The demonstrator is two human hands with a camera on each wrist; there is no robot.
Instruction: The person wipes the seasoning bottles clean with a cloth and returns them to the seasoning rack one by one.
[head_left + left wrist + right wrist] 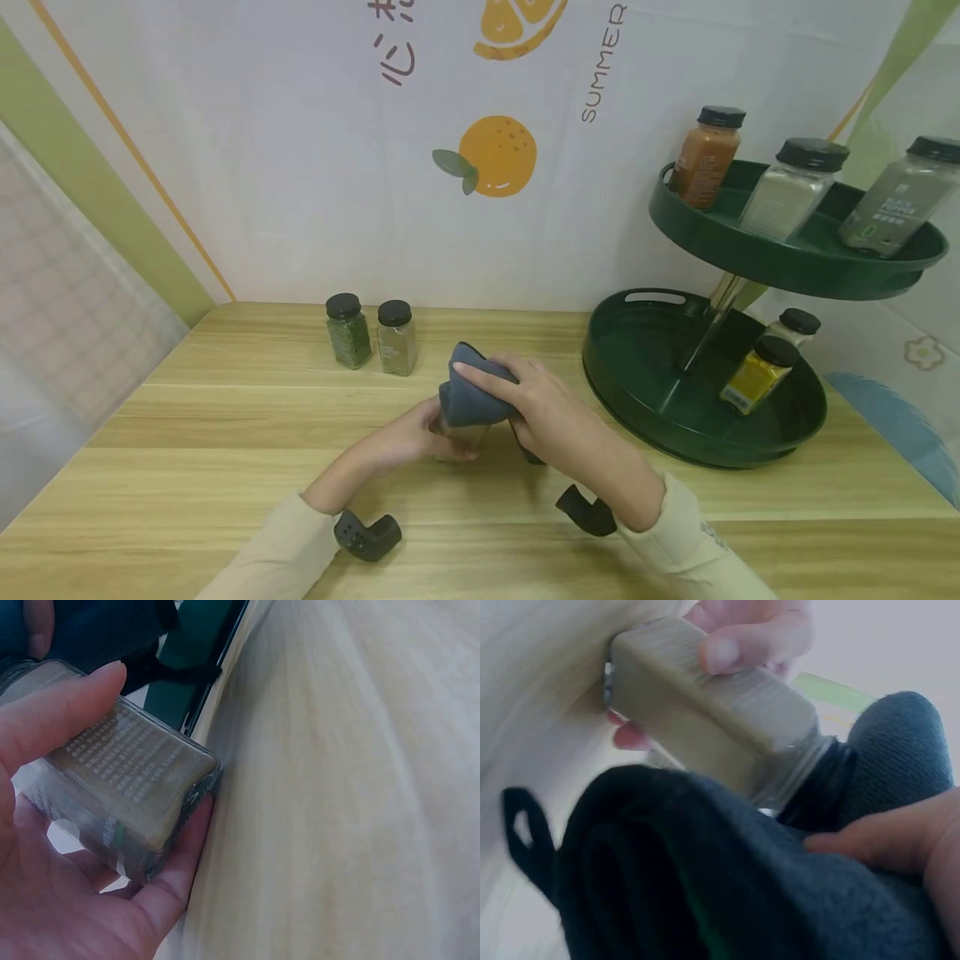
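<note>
My left hand (423, 433) grips a clear spice jar (127, 765) of tan powder, its thumb along the printed side and fingers under the base. The jar (705, 705) is tilted in the right wrist view, its black cap (821, 784) partly covered by a dark blue-grey cloth (780, 877). My right hand (543, 404) holds that folded cloth (476, 392) over the jar's top, thumb lying across it. A hanging loop (529, 832) sticks out from the cloth. In the head view the cloth and fingers hide most of the jar.
Two capped jars, one with green flakes (348, 333) and one with pale powder (397, 340), stand at the back of the wooden table (225, 433). To the right is a two-tier green rack (622, 367) with several jars, among them a yellow-labelled one (753, 379).
</note>
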